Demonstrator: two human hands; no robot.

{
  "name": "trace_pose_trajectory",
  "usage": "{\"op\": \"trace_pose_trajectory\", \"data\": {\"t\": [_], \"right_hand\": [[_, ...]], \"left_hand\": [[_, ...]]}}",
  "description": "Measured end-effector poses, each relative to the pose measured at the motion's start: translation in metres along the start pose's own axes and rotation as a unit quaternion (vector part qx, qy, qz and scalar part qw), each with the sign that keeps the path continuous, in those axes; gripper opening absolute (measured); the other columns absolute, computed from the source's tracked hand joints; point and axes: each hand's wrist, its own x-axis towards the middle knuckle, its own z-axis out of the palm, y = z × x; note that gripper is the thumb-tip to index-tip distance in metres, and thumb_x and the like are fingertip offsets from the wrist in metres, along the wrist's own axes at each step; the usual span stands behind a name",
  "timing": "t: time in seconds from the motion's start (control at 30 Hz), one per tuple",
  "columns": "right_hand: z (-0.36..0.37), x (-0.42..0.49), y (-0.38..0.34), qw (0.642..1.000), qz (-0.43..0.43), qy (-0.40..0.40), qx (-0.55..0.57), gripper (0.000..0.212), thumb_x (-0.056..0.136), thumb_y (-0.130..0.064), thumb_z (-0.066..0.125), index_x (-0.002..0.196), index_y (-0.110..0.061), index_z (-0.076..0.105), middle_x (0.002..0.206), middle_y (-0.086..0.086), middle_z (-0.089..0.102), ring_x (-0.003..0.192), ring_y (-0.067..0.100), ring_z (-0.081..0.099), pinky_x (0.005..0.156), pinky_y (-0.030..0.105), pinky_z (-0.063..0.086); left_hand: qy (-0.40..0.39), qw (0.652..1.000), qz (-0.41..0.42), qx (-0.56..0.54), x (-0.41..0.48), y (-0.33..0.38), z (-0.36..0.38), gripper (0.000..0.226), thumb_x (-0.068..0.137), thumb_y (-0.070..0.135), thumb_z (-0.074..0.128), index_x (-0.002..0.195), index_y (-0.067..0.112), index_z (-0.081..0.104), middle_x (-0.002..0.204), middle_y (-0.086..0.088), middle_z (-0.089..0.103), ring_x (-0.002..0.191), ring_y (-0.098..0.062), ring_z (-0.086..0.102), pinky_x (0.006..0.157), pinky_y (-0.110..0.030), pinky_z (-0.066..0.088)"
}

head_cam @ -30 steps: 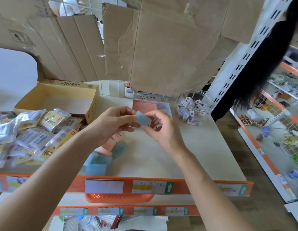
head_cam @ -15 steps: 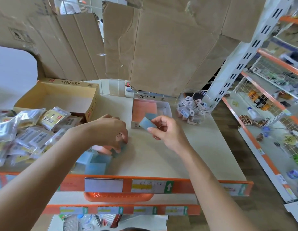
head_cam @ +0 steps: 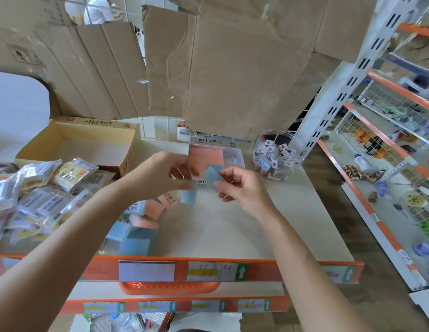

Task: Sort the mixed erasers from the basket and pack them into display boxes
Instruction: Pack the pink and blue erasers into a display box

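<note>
Right hand: the right hand (head_cam: 244,190) is pinching a blue eraser (head_cam: 214,174) between the thumb and curled fingers, holding it tilted in the air.

Blue eraser: it is hanging just in front of the display box (head_cam: 237,156), above the shelf (head_cam: 244,236).

Left hand: the left hand (head_cam: 158,174) is hovering beside the right one with its fingers bent. It is blurred, so I cannot tell whether it is gripping anything.

Second blue eraser: a second blue eraser (head_cam: 189,196) is showing just under the left fingertips; whether it is touching them is unclear.

Display box: the white box is sitting open at the back of the shelf, with pink erasers (head_cam: 206,155) lying flat in its left part.

Loose erasers: blue and pink loose erasers (head_cam: 136,233) are lying in a heap under the left forearm, near the front rail.

Basket: an orange basket (head_cam: 169,287) is peeking out below the shelf's front rail.

Jar: a clear jar (head_cam: 278,152) of small erasers is standing just right of the display box.

Left side: a yellow cardboard box (head_cam: 76,144) is standing open, and plastic packets (head_cam: 40,188) are piling up in front of it.
</note>
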Motion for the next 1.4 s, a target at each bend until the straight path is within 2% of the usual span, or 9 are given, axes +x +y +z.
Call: {"op": "trace_pose_trajectory", "data": {"t": [0.23, 0.5, 0.57, 0.67, 0.77, 0.87, 1.03, 1.23, 1.4], "right_hand": [[0.004, 0.002, -0.011, 0.994, 0.01, 0.018, 0.112, 0.01, 0.087, -0.004, 0.062, 0.083, -0.013, 0.062, 0.072, -0.001, 0.061, 0.06, 0.003, 0.057, 0.056, 0.016, 0.049], [-0.001, 0.016, -0.018, 0.989, 0.024, 0.004, 0.144, 0.011, 0.084, 0.002, 0.062, 0.084, -0.008, 0.059, 0.077, 0.004, 0.062, 0.062, 0.005, 0.062, 0.062, 0.022, 0.056], [-0.005, 0.019, -0.02, 0.99, 0.027, 0.001, 0.135, 0.016, 0.083, 0.005, 0.063, 0.086, -0.009, 0.058, 0.077, 0.005, 0.061, 0.061, 0.006, 0.063, 0.062, 0.023, 0.057], [-0.015, 0.028, -0.019, 0.996, 0.023, 0.029, 0.083, 0.02, 0.082, 0.007, 0.063, 0.082, -0.013, 0.06, 0.074, 0.003, 0.061, 0.062, 0.009, 0.063, 0.062, 0.027, 0.058], [-0.027, 0.042, -0.006, 0.992, 0.019, 0.096, -0.074, 0.025, 0.082, 0.001, 0.066, 0.077, -0.023, 0.061, 0.077, 0.003, 0.064, 0.071, 0.021, 0.062, 0.072, 0.042, 0.057], [-0.03, 0.052, 0.004, 0.981, 0.043, 0.075, -0.173, 0.023, 0.081, -0.009, 0.069, 0.073, -0.029, 0.061, 0.078, 0.001, 0.068, 0.067, 0.017, 0.061, 0.077, 0.046, 0.054], [-0.025, 0.062, 0.002, 0.966, 0.065, -0.017, -0.25, 0.02, 0.084, -0.016, 0.068, 0.074, -0.03, 0.058, 0.082, -0.004, 0.067, 0.077, 0.013, 0.061, 0.073, 0.028, 0.044], [-0.024, 0.071, 0.001, 0.954, 0.098, -0.052, -0.278, 0.021, 0.077, -0.018, 0.076, 0.069, -0.028, 0.059, 0.073, -0.008, 0.063, 0.079, 0.021, 0.065, 0.077, 0.04, 0.055], [-0.025, 0.072, 0.003, 0.936, 0.1, -0.034, -0.336, 0.026, 0.072, -0.026, 0.08, 0.071, -0.027, 0.055, 0.078, -0.008, 0.059, 0.077, 0.014, 0.057, 0.064, 0.027, 0.04]], "left_hand": [[0.063, 0.933, -0.123, -0.331, 0.006, 0.006, 0.008, 0.021, 0.088, -0.001, 0.056, 0.105, 0.008, 0.064, 0.086, -0.012, 0.065, 0.064, -0.011, 0.067, 0.068, -0.02, 0.057], [0.037, 0.898, -0.12, -0.423, 0.014, 0.013, 0.015, 0.022, 0.091, 0.022, 0.051, 0.099, 0.007, 0.065, 0.091, -0.014, 0.069, 0.08, -0.021, 0.069, 0.078, -0.029, 0.057], [0.02, 0.905, -0.107, -0.411, 0.017, 0.011, 0.016, 0.035, 0.08, 0.033, 0.057, 0.102, 0.008, 0.065, 0.095, -0.014, 0.07, 0.087, -0.023, 0.068, 0.082, -0.03, 0.056], [0.065, 0.923, -0.1, -0.365, 0.025, 0.006, 0.019, 0.015, 0.087, 0.021, 0.057, 0.096, 0.012, 0.065, 0.091, -0.008, 0.068, 0.083, -0.019, 0.066, 0.086, -0.03, 0.054], [0.148, 0.978, -0.104, -0.107, 0.036, -0.011, 0.019, 0.02, 0.092, 0.013, 0.054, 0.11, 0.017, 0.063, 0.104, 0.002, 0.065, 0.093, -0.012, 0.059, 0.085, -0.019, 0.045], [0.127, 0.985, -0.114, 0.013, 0.042, -0.028, 0.021, 0.036, 0.092, 0.016, 0.053, 0.128, 0.017, 0.052, 0.129, -0.004, 0.054, 0.115, -0.018, 0.05, 0.093, -0.027, 0.039], [0.072, 0.988, -0.139, 0.012, 0.051, -0.04, 0.029, 0.045, 0.092, 0.017, 0.052, 0.136, 0.015, 0.043, 0.135, -0.006, 0.05, 0.118, -0.019, 0.05, 0.097, -0.031, 0.041], [0.056, 0.99, -0.123, 0.029, 0.053, -0.041, 0.029, 0.047, 0.091, 0.012, 0.05, 0.137, 0.012, 0.041, 0.133, -0.007, 0.051, 0.111, -0.018, 0.054, 0.093, -0.03, 0.044], [0.058, 0.991, -0.117, 0.038, 0.054, -0.042, 0.028, 0.046, 0.091, 0.01, 0.049, 0.136, 0.013, 0.042, 0.133, -0.006, 0.052, 0.106, -0.016, 0.055, 0.088, -0.024, 0.042]]}}
